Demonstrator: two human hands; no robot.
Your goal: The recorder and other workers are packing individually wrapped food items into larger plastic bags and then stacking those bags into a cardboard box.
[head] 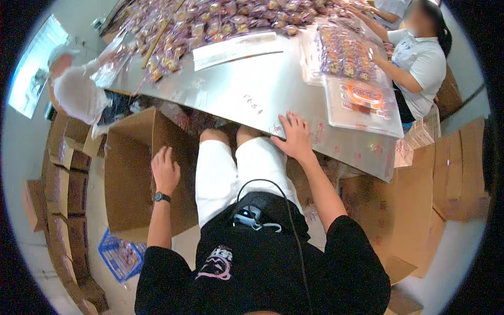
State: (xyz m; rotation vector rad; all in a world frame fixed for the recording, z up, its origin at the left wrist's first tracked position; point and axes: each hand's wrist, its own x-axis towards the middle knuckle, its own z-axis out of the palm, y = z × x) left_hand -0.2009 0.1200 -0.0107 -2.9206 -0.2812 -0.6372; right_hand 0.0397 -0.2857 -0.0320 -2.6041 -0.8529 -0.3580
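My right hand [293, 136] rests palm down on the near edge of a metal table [271, 86], fingers spread and nothing held. My left hand [165, 167] is at the rim of a large open cardboard box [128, 177] at my left; it holds nothing that I can see, and whether it touches the rim I cannot tell. A watch [162, 197] sits on the left wrist. Beyond the right hand lies a stack of clear printed plastic bags [354, 100], with a filled bag of small wrapped packets [342, 53] on it.
A large heap of wrapped packets [220, 19] covers the table's far side, near a white strip [236, 49]. Co-workers stand left [78, 90] and right [413, 67]. Cardboard boxes [59, 189] line the left; an open carton [409, 208] stands right. A blue basket [120, 256] is on the floor.
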